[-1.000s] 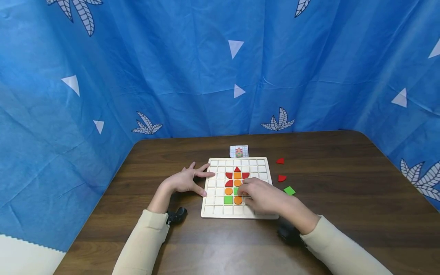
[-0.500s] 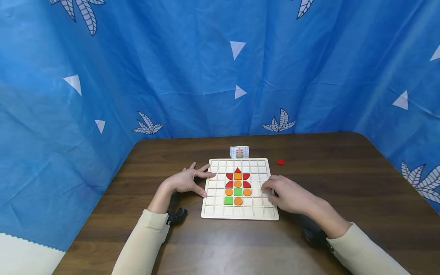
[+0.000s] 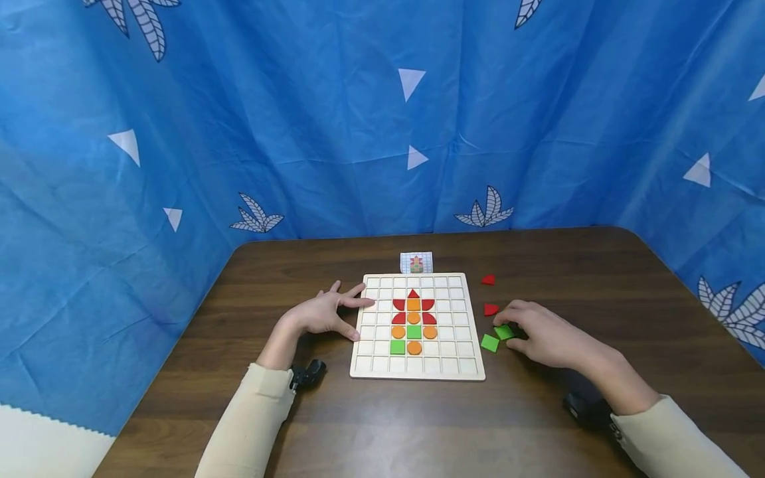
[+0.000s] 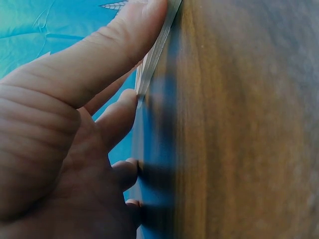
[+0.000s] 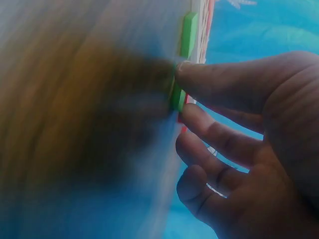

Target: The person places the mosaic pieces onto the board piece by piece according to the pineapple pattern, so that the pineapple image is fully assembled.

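A white grid board lies on the table, bearing a figure of red, orange and green pieces. My left hand rests at its left edge with fingers spread; thumb and fingertips touch the rim, as the left wrist view also shows. Off the board's right side, my right hand pinches a green square tile between thumb and index finger. The right wrist view shows that tile between the fingertips, close to the tabletop. Beside it lies a second green square tile.
Two red quarter-round pieces lie right of the board. Behind the board is a small pattern card with a printed figure on a grid. A blue curtain hangs around the brown wooden table.
My right hand has moved right, from over the board to the green tiles beside it. An orange circle now shows right of the board's middle green square. My left hand has stayed put.
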Available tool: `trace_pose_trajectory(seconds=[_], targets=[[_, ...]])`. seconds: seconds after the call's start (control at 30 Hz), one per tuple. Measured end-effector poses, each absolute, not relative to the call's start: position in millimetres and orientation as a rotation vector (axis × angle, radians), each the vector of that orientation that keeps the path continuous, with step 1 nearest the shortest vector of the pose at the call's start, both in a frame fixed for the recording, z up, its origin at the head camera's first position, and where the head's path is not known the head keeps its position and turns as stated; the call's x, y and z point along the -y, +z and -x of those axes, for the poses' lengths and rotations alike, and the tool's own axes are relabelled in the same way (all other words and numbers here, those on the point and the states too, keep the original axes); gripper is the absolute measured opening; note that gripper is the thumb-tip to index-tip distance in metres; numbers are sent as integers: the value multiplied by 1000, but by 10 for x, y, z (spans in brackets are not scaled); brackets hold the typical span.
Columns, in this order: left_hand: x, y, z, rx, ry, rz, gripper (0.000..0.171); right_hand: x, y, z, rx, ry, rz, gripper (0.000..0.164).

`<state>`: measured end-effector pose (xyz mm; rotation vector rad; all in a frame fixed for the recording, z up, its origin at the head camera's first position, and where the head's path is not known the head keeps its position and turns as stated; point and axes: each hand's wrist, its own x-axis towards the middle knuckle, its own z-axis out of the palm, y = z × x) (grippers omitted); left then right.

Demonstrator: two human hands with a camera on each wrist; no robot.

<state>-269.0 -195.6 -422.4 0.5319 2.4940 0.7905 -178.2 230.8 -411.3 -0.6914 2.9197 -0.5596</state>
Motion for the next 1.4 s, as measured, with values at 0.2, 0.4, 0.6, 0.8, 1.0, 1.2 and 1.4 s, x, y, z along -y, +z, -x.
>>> trace_pose_trajectory(seconds=[0.2, 0.4, 0.6, 0.8, 1.0, 1.2, 1.4], targets=[[1959, -4207, 2686, -2490, 794, -537, 76, -2373, -4150, 1801, -2924, -552, 682, 27], [1954, -4203, 2682, -2487, 795, -549, 76, -2367, -4170, 1808, -2940, -530, 683, 24], [1962, -4210, 2678, -2485, 790, -557, 76, -2312, -4132, 1816, -2955, -536, 657, 26], [1972, -4209, 2680, -2493, 789, -538, 76, -2086, -4025, 1853, -2938, -604, 643, 26], [1951, -4214, 2680, -2498, 777, -547, 76, -1786, -3999, 1864, -2884, -638, 630, 28], [1952, -4218, 2683, -2494, 773, -553, 76, -1503, -3987, 1842, -2858, -636, 668, 29], [1962, -4229, 2698, -2500, 780, -537, 76, -1269, -3994, 1812, -2841, -633, 686, 31]])
